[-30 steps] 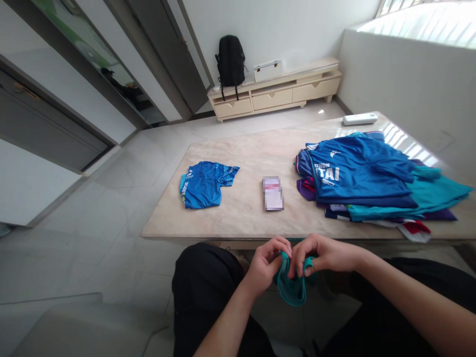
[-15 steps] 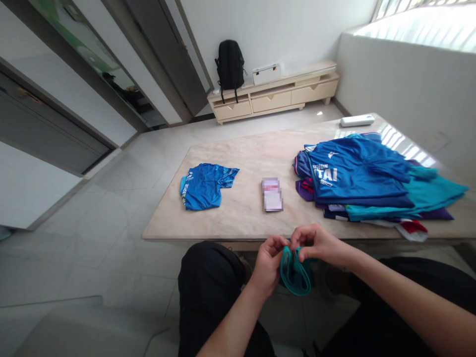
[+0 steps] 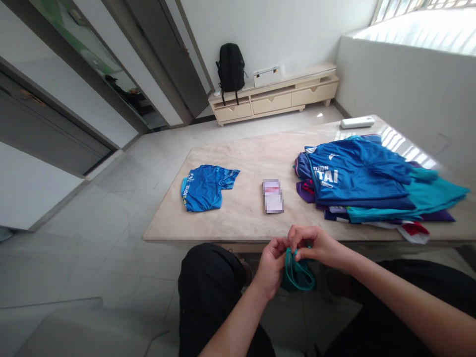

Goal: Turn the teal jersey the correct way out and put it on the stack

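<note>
Seated person at a marble-topped worktop (image 3: 245, 218), viewed from the head camera. Left hand (image 3: 273, 263) and right hand (image 3: 316, 245) meet just below the near edge of the worktop, over the lap; both are closed in a pinch on the upper edge of a teal garment (image 3: 297, 272), fingertips of the two hands nearly touching. The teal garment hangs bunched between and under the hands, its banded edge forming a loop beneath them; it is off the worktop, in front of the dark trousers (image 3: 211, 282). On the worktop: a folded blue shirt (image 3: 206, 186) to the left, lying apart from everything else; a small blurred card or packet (image 3: 272, 196) near the middle; and a loose pile of shirts (image 3: 368, 183) to the right, topped by a blue jersey with white lettering, with teal, purple and red-and-white cloth showing under it. A white remote-like object (image 3: 357, 122) lies at the far right corner. Background: a low cream cabinet (image 3: 275, 96) against the wall, bearing a black backpack (image 3: 230, 67) and a white box (image 3: 267, 76)
</note>
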`<state>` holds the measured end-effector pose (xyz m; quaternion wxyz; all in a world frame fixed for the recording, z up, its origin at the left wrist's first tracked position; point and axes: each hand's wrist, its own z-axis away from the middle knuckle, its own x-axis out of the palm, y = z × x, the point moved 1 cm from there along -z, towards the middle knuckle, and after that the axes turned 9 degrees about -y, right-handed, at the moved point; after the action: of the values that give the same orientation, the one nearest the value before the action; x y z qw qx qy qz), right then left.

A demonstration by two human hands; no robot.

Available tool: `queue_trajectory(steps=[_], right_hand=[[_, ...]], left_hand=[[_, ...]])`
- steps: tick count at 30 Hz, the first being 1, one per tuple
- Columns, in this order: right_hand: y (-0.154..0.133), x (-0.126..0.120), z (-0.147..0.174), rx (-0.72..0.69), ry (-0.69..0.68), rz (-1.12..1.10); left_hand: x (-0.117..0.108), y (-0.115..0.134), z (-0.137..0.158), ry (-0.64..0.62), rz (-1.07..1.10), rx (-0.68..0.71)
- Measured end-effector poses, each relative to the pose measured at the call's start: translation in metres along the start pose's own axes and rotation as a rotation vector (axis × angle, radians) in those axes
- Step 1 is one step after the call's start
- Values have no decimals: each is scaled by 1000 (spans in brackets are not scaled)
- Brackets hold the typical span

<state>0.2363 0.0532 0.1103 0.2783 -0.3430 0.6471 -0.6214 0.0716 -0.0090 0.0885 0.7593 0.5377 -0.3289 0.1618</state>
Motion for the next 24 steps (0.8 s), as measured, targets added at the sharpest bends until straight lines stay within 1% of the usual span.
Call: queue_trajectory(steps=[4,9,12,15,17,18,20,22,24], right_hand=[[0,0,1,56,-20,51],[-3,-1,2,22,-108,49],[-4,-1,3,36,-110,23],[-1,-2,3,44,-60,19],[1,-5,2,39,10,69],[2,-7,2,37,54,104],[3,-13,2,42,146,163],[2,-17,2,41,223,177],[0,-20,1,39,279,147]], left_hand=[[-1,2,1,-53,-51,-33],[-6,2,3,-106,-152,-95],[-7,2,3,-100,-226,-76],[-5,4,2,-58,-331,-33],[-4,7,2,14,-474,52],[-4,9,4,65,-570,127],[-4,13,8,144,-787,333],[-2,17,15,145,-1002,518],[0,18,20,73,-1191,598]])
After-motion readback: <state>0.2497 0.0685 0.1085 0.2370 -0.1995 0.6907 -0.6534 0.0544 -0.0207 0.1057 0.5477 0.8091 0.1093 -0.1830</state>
